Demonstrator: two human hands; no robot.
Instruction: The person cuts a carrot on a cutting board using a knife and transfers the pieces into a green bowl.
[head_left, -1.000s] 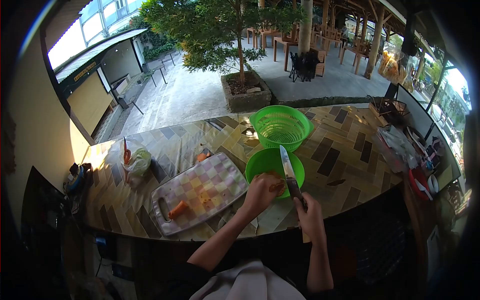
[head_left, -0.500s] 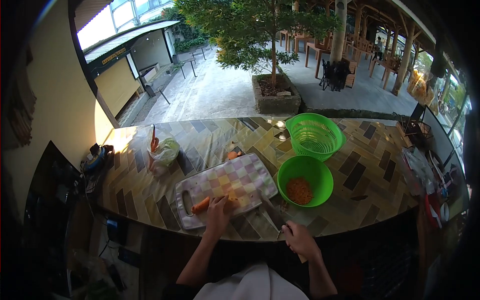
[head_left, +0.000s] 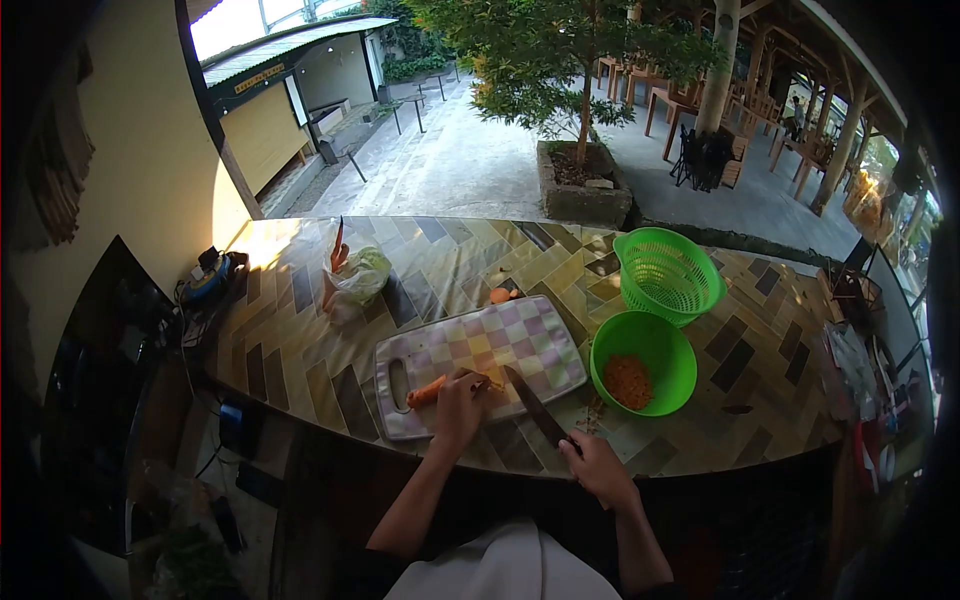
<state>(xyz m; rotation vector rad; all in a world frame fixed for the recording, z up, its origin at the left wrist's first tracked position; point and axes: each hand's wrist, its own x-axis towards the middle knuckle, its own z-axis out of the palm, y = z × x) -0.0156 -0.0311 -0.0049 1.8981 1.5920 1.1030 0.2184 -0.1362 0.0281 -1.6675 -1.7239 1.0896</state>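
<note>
My left hand [head_left: 462, 402] is closed over an orange carrot [head_left: 426, 393], which lies on a checkered pink-and-white cutting board [head_left: 470, 345]. Its thick end sticks out to the left of my fingers, toward the board's handle slot. In my right hand [head_left: 596, 470] is a knife [head_left: 538, 408], gripped by the handle. The blade slants up and left over the board's lower right part, its tip a short way right of my left fingers. Small orange bits show on the board beside those fingers. Right of the board, a green bowl [head_left: 680, 350] holds chopped orange pieces [head_left: 628, 382].
A green colander [head_left: 668, 275] stands behind the bowl. Carrot ends [head_left: 501, 295] lie beyond the board. At the back left is a plastic bag [head_left: 362, 278] with carrots beside it. Plastic packets [head_left: 850, 350] sit at the table's right end. A coiled cable [head_left: 212, 275] is at the left edge.
The knife has moved left over the board, bringing its tip closer to my left hand. My left hand stays on the carrot. The whole view has shifted slightly.
</note>
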